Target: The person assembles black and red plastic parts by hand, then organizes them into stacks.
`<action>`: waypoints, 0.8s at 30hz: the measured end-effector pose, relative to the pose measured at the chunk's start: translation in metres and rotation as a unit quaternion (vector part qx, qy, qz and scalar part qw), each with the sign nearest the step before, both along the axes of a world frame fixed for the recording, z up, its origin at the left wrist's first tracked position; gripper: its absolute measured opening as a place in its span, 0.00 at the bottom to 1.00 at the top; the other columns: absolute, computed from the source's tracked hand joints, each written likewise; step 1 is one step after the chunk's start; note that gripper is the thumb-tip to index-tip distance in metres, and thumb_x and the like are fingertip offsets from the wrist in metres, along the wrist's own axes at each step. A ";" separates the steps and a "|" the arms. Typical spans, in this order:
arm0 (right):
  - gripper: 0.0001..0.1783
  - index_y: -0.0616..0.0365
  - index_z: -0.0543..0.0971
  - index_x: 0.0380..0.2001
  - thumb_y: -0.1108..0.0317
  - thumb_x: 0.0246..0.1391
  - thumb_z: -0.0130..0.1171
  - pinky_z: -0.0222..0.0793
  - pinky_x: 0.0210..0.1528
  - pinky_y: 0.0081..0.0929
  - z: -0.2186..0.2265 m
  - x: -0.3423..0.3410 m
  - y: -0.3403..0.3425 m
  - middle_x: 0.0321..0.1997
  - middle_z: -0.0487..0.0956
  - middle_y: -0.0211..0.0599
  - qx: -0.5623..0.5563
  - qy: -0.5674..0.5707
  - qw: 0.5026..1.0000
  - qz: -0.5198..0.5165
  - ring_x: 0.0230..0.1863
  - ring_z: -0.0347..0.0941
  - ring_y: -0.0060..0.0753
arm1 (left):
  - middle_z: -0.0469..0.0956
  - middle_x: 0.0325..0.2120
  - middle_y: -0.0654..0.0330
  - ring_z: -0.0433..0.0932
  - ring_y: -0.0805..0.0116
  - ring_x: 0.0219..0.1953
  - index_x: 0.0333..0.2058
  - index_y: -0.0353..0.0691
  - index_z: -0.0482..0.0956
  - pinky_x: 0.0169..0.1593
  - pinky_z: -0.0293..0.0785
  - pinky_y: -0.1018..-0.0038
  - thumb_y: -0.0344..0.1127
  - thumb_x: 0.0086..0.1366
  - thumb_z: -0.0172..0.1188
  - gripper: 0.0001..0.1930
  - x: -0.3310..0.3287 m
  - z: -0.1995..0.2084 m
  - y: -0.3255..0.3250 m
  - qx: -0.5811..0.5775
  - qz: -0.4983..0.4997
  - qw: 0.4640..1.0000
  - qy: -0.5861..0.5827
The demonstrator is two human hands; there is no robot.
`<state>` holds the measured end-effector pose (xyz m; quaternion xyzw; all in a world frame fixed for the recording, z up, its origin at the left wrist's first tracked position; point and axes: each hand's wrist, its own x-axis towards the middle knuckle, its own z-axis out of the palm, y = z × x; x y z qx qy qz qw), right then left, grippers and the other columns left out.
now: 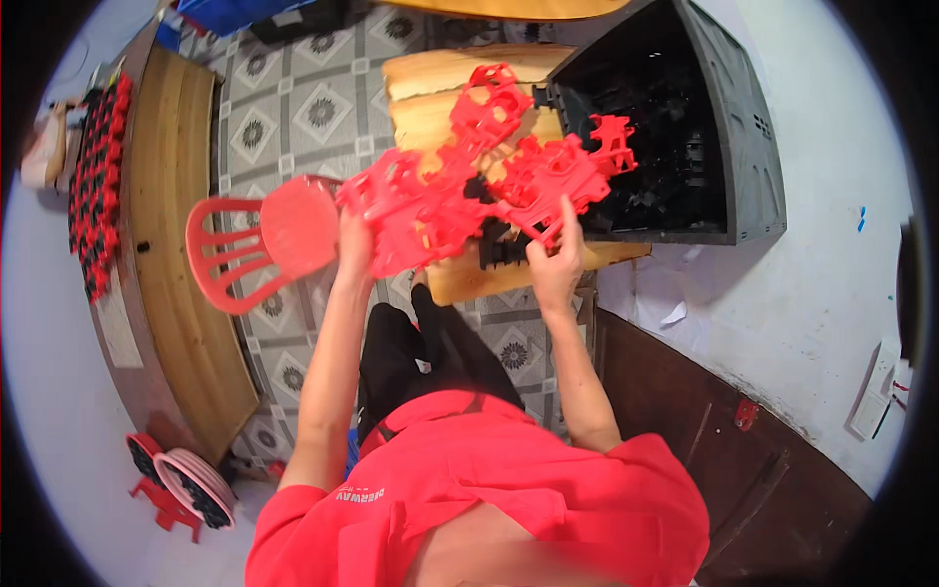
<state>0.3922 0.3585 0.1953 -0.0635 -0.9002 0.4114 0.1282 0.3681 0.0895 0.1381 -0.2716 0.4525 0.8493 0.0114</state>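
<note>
My left hand (pixel 355 242) grips the left edge of a cluster of openwork red molded plastic parts (pixel 416 220), holding it above a pale wooden surface. My right hand (pixel 558 264) has its thumb and index finger on the near edge of another red plastic piece (pixel 553 186), which sits against the first cluster. Whether the two are joined I cannot tell. Beyond them lies a further red part (pixel 491 106) on the wooden boards (pixel 421 78). Some black plastic pieces (pixel 501 247) show beneath and between the red ones.
A large black crate (pixel 751 147) stands at the right, its open side toward the boards, with black pieces inside. Left of me is a red plastic chair (pixel 298 225). Rows of red and black parts (pixel 100 186) lie on a wooden bench at far left. Stacked basins (pixel 196 489) stand at lower left.
</note>
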 end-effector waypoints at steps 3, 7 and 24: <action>0.39 0.52 0.67 0.63 0.76 0.41 0.54 0.73 0.43 0.44 0.009 -0.057 0.031 0.44 0.75 0.45 0.138 0.053 0.987 -0.060 0.42 0.75 0.52 | 0.80 0.41 0.58 0.81 0.69 0.39 0.51 0.38 0.74 0.42 0.79 0.72 0.28 0.64 0.56 0.16 -0.103 0.021 0.063 0.037 -0.092 0.995 -0.005; 0.38 0.50 0.68 0.62 0.75 0.41 0.58 0.72 0.41 0.43 0.002 -0.104 0.071 0.46 0.71 0.43 0.235 0.013 0.967 -0.102 0.43 0.74 0.49 | 0.73 0.24 0.67 0.65 0.77 0.20 0.45 0.41 0.75 0.25 0.62 0.78 0.35 0.65 0.57 0.11 -0.202 -0.011 0.156 -0.043 -0.228 0.973 -0.006; 0.22 0.54 0.77 0.52 0.64 0.52 0.64 0.59 0.60 0.49 -0.079 -0.185 0.005 0.63 0.67 0.47 0.286 -0.073 0.929 -0.224 0.60 0.65 0.50 | 0.75 0.45 0.35 0.73 0.38 0.52 0.58 0.31 0.63 0.55 0.70 0.54 0.53 0.62 0.58 0.36 -0.301 -0.105 0.189 -0.425 -0.564 0.696 0.127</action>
